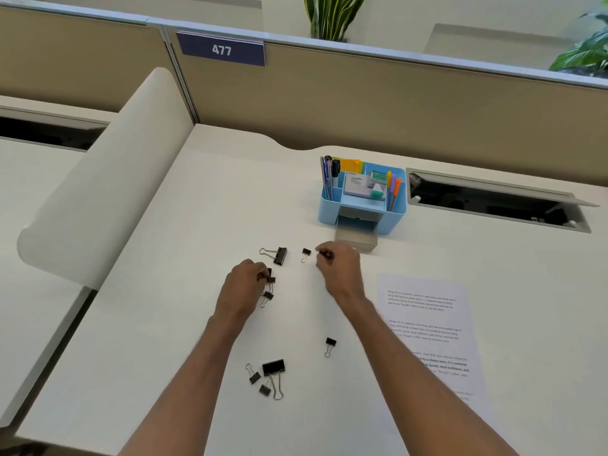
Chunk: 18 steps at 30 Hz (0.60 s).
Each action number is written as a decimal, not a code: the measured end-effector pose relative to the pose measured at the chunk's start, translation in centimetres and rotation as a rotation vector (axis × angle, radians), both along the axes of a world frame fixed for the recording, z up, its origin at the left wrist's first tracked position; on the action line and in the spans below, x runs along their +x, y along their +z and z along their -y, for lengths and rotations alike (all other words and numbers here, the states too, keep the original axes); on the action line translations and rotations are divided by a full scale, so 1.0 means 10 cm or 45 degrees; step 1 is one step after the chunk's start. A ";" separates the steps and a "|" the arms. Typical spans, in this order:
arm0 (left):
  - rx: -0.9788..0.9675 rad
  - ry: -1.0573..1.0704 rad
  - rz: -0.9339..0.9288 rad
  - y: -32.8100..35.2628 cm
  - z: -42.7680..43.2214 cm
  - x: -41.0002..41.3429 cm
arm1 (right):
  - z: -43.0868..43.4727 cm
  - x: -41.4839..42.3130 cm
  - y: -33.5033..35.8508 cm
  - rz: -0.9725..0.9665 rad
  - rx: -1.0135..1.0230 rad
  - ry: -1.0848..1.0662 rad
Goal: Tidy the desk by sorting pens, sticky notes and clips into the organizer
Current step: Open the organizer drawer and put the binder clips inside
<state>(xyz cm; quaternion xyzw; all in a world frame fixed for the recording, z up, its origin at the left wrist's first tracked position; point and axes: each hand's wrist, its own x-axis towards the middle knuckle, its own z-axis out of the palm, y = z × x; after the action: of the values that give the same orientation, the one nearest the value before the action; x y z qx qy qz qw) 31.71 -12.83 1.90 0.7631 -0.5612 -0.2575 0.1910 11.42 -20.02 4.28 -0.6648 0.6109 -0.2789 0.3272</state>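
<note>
Black binder clips lie scattered on the white desk. My left hand [245,284] pinches a small clip [270,278]; another small clip [267,297] lies just below it. My right hand [340,269] has curled fingers that pinch a small dark clip [325,255]. A large clip [279,255] and a small clip [306,253] lie between the hands. Nearer me are a single clip [330,343] and a group of three clips [271,373]. The blue organizer [394,215] stands behind, its grey drawer [357,240] pulled out, with pens and sticky notes in it.
A printed paper sheet [427,327] lies right of my right arm. An open cable hatch [496,200] is cut into the desk right of the organizer. A curved white partition [108,179] rises on the left, and a beige divider wall [362,103] stands behind.
</note>
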 end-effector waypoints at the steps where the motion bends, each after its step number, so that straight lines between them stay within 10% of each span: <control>1: -0.015 0.001 0.004 -0.01 -0.01 0.00 | 0.09 -0.07 0.05 0.026 -0.039 -0.052; 18: -0.202 -0.007 -0.093 -0.10 -0.12 -0.05 | 0.92 -0.35 0.08 -0.578 0.136 -0.087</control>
<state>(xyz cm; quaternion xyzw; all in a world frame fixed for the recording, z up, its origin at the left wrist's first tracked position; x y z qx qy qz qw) 31.25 -11.63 0.86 0.7340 -0.5746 -0.2406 0.2706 7.97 -29.27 5.12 -0.6711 0.7049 -0.1004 0.2063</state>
